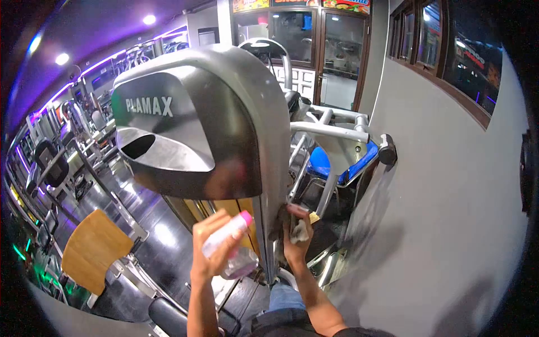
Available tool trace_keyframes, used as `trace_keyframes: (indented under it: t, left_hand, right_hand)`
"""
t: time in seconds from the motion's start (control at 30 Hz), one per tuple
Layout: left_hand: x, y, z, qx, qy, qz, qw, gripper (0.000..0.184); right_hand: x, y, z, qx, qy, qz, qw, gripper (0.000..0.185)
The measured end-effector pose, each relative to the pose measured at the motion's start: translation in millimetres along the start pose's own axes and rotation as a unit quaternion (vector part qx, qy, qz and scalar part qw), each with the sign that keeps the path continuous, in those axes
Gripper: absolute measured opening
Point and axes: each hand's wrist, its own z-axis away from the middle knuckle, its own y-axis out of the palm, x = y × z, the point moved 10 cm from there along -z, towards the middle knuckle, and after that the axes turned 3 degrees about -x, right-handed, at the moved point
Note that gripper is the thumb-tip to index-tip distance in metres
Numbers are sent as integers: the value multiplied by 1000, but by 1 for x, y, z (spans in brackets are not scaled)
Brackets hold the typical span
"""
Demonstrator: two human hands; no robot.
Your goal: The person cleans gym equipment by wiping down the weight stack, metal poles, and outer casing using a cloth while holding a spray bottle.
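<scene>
My left hand is wrapped round a clear spray bottle with a white and pink top, held in front of the lower part of a gym machine. The machine's grey and black housing bears the word PLAMAX. My right hand is against the machine's right side edge, its fingers bent round a crumpled cloth that is partly hidden by them. A small yellowish piece shows just beyond its fingers.
A wooden board on a metal frame stands at the lower left. Behind the machine are silver bars and a blue chair. A grey wall runs along the right. More gym equipment fills the left background.
</scene>
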Motion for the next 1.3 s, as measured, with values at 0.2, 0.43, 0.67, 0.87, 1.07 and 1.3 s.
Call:
trace_keyframes:
  t: [0.2,0.43,0.67,0.87,1.07,1.3]
  left_hand:
    - [-33,-34,-32,-38,41,-28,998,39]
    - [-13,-37,-56,-8,26,5,1000,39]
    - [-4,-36,-52,-13,57,4,998,40]
    - [9,-35,-54,8,26,93,995,36]
    - [-9,-37,-51,-19,73,-11,997,29]
    - [-9,-38,-53,-9,77,4,997,29]
  right_hand:
    - [66,10,-77,-35,-104,-29,994,31]
    - [77,6,-65,-44,-127,14,991,38]
    - [31,3,7,-6,-123,78,989,31]
    - [69,28,-4,57,-295,213,930,29]
    - [91,31,-38,6,-357,176,917,33]
    - [101,28,-48,30,-398,147,905,31]
